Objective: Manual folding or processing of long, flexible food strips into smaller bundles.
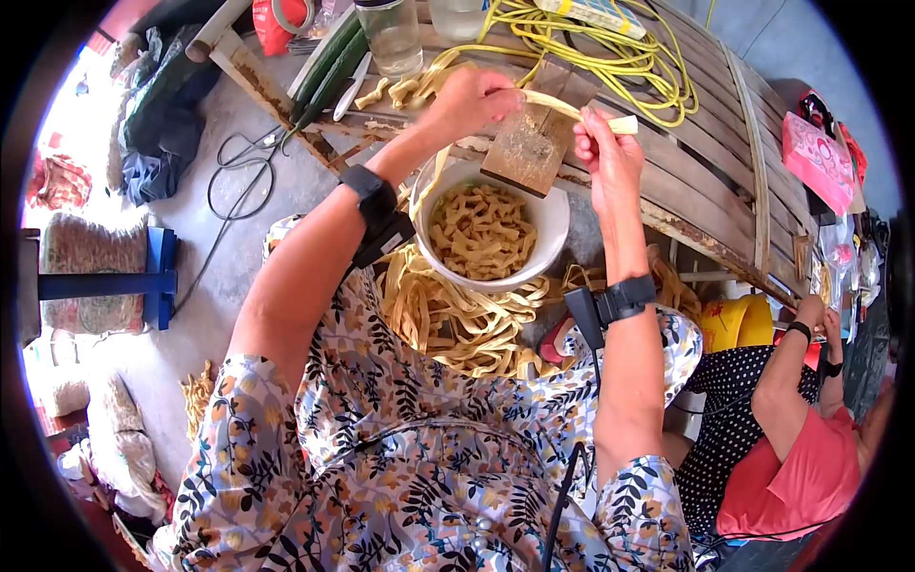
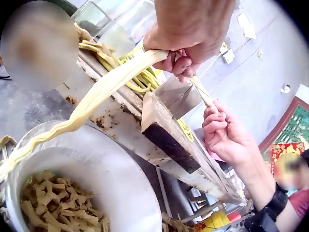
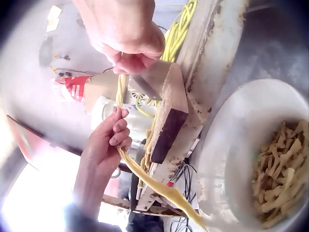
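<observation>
A pale yellow strip [image 1: 555, 101] is stretched between both hands above a wooden block [image 1: 530, 148]. The left hand [image 1: 470, 103] grips it with curled fingers; in the left wrist view, a long tail of the strip [image 2: 99, 92] runs down from that hand across the rim of a white bucket [image 2: 120, 169]. The right hand [image 1: 612, 157] pinches the strip near its other end, whose short tip sticks out past the fingers. Short knotted pieces [image 1: 481, 232] lie inside the bucket, below the block. In the right wrist view, the strip between the hands looks twisted [image 3: 119, 92].
The slatted bench [image 1: 705, 176] bears yellow cable [image 1: 658, 81], glass jars [image 1: 391, 43], dark green cucumbers [image 1: 329, 71], a white-handled knife [image 1: 354, 88] and more knotted pieces. Long loose strips [image 1: 457, 319] are heaped below the bucket. Another person [image 1: 791, 467] sits at the right.
</observation>
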